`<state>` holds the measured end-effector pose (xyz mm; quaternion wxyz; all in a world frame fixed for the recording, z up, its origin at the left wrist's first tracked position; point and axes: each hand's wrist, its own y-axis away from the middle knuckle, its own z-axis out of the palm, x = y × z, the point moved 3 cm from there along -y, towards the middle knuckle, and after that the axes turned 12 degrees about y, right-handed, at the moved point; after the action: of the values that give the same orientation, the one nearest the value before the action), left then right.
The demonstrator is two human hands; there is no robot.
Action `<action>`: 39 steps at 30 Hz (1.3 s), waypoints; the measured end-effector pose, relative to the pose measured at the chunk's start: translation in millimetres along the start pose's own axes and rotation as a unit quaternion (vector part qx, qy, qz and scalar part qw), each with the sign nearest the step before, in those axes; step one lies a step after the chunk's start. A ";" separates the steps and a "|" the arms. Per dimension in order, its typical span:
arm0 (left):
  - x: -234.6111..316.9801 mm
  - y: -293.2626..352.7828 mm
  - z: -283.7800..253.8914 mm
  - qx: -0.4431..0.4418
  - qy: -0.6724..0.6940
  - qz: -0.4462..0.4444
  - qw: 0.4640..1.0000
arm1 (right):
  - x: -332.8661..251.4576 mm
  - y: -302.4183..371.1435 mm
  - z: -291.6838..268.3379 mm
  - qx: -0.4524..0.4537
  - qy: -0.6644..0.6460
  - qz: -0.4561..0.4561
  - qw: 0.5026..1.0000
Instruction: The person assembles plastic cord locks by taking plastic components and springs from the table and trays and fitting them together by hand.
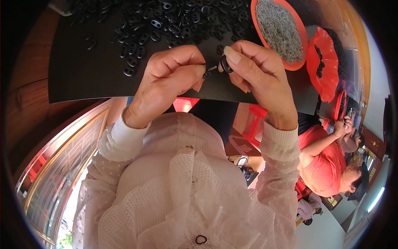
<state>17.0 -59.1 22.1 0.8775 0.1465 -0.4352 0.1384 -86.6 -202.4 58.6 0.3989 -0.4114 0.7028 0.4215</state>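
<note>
My left hand pinches one end of a small metal spring between thumb and fingers. My right hand grips a small black plastic piece at the spring's other end. The two hands meet just above the near edge of a black mat. A heap of several black oval pieces lies on the mat beyond my hands. An orange bowl full of small grey springs stands at the upper right.
A red frilled dish holding black pieces sits right of the orange bowl, with another red dish further on. A person in a red top works at the right. Wooden table edge lies at the left.
</note>
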 end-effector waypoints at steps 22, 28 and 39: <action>1.4 -3.7 7.3 -0.023 -0.045 -0.012 0.999 | -2.8 -2.4 1.2 -0.006 0.055 -0.026 0.998; -5.9 -3.9 4.3 -0.025 -0.064 0.025 0.997 | -1.4 -3.0 4.6 0.011 0.052 -0.032 0.998; -6.3 0.0 2.4 0.003 -0.027 0.060 0.998 | -8.7 -1.8 12.9 0.048 0.036 -0.026 0.998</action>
<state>11.5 -60.7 18.5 0.8552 0.1262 -0.4661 0.1883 -79.2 -189.0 61.9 0.4032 -0.4251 0.7253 0.3614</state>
